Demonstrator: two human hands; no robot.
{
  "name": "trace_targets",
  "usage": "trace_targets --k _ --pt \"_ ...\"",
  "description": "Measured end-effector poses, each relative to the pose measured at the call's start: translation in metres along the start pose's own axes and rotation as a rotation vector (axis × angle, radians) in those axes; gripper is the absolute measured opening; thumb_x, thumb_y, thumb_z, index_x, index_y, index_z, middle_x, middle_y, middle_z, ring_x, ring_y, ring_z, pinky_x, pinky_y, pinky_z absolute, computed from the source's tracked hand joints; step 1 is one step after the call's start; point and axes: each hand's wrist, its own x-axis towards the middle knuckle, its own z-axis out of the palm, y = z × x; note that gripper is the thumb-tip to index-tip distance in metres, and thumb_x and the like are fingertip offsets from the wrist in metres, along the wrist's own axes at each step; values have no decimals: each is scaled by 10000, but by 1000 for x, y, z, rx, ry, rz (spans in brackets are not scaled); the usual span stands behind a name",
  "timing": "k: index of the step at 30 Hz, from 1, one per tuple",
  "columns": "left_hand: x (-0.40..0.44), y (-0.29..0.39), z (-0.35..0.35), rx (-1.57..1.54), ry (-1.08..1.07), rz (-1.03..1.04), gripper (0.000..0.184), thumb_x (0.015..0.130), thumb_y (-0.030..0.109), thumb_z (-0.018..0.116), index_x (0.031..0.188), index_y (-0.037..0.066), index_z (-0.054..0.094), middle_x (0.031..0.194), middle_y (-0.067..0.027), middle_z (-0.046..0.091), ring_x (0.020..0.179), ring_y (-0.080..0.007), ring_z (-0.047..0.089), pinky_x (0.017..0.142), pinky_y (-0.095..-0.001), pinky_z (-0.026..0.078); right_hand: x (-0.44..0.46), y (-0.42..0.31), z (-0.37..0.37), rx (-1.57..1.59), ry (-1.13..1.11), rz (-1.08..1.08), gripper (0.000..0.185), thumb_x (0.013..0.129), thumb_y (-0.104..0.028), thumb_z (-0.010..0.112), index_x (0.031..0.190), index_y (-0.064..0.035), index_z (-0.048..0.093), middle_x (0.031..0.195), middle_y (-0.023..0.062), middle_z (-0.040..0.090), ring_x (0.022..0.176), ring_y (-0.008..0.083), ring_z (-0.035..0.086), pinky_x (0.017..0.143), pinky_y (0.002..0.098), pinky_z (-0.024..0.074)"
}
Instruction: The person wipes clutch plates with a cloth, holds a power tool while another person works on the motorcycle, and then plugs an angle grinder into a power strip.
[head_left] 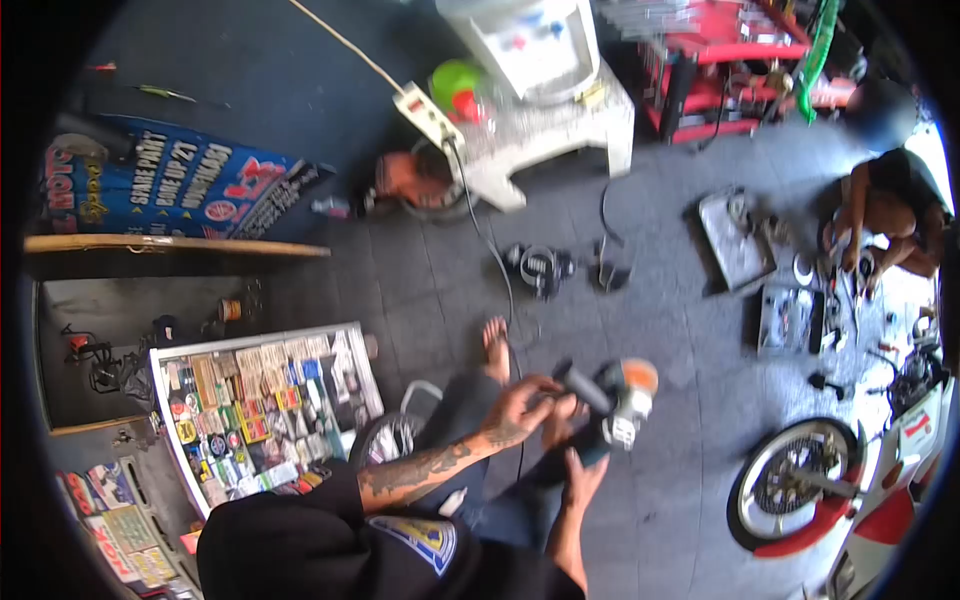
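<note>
An angle grinder [627, 424] with an orange-toned disc [640, 377] is held out in front of my legs. My right hand [583, 480] is wrapped around the dark body of the tool. Near the grinder's head, the dark side handle [588, 390] sticks out toward my left hand [522, 410]. The fingers of that hand are closed at the handle's outer end, though blur hides the exact contact. A power cord [485, 235] runs across the floor toward my legs.
A glass-topped case of small boxes [265, 335] stands at left. A white stool [545, 130] with a power strip [428, 115] is ahead. Loose parts [540, 268] lie on the floor. Rightward are metal trays [735, 245], a motorcycle wheel [795, 485] and a crouching person [895, 200].
</note>
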Motion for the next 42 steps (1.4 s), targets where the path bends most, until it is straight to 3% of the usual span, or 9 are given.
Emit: trace_targets --k 5,8,12,18,25,27,36,39,42 --pt "95 -46 -63 461 805 -5 831 784 401 733 1378 -20 331 1389 -244 383 1348 -327 319 1099 -450 280 -11 7 -32 337 12 -114 503 742 -201 730 1125 21 491 937 95 563 788 194 572 728 338 505" --pt "137 -91 -79 -52 520 -504 844 820 513 649 1379 -6 287 1432 -206 326 1345 -306 279 1092 -441 253 -19 -8 -31 503 107 -111 441 777 -237 703 1085 1 494 884 83 554 733 189 564 681 340 505" --pt "165 -113 -69 -409 61 -468 468 896 565 527 1093 150 618 1167 -64 635 1077 -167 595 913 -401 386 -22 -48 -26 623 224 -139 608 805 -259 687 1269 -7 386 966 134 571 828 250 608 732 370 528" --pt "193 -115 -48 -637 165 -343 329 922 456 558 1004 138 558 1067 -60 644 1096 -240 583 954 -419 392 -15 -81 -45 708 204 -245 704 759 -365 703 1259 29 403 953 177 584 776 279 636 683 373 553" --pt "210 -122 -70 870 1161 71 549 823 190 689 1264 152 363 1020 -152 513 765 -237 566 675 -395 494 -61 -117 -47 881 170 -278 752 842 -456 593 1407 -64 290 1038 159 536 826 262 593 727 374 527" --pt "198 -102 -84 -334 608 -420 618 834 71 561 1342 198 233 941 -154 501 557 -200 503 491 -331 454 -72 -122 -51 860 201 -298 744 853 -471 577 1407 -66 288 1046 160 525 826 262 585 724 375 521" --pt "194 -129 -244 -792 905 -314 561 845 58 486 1294 281 235 750 -67 437 463 -151 413 378 -270 303 -114 -118 -159 468 598 -261 662 848 -510 564 1231 19 453 1037 134 565 891 231 587 838 351 481" --pt "206 -179 -316 -453 1033 -319 691 657 771 444 763 91 506 569 -115 474 413 -268 444 376 -398 362 -126 -114 -188 400 650 -250 669 843 -499 580 1243 20 443 1026 130 567 881 227 586 824 348 482" --pt "188 -163 -358 -432 1177 -242 711 631 810 418 725 110 497 580 -107 502 445 -259 471 392 -407 378 -122 -107 -191 351 655 -220 678 837 -488 595 1255 20 433 1016 127 568 871 223 585 811 345 483"
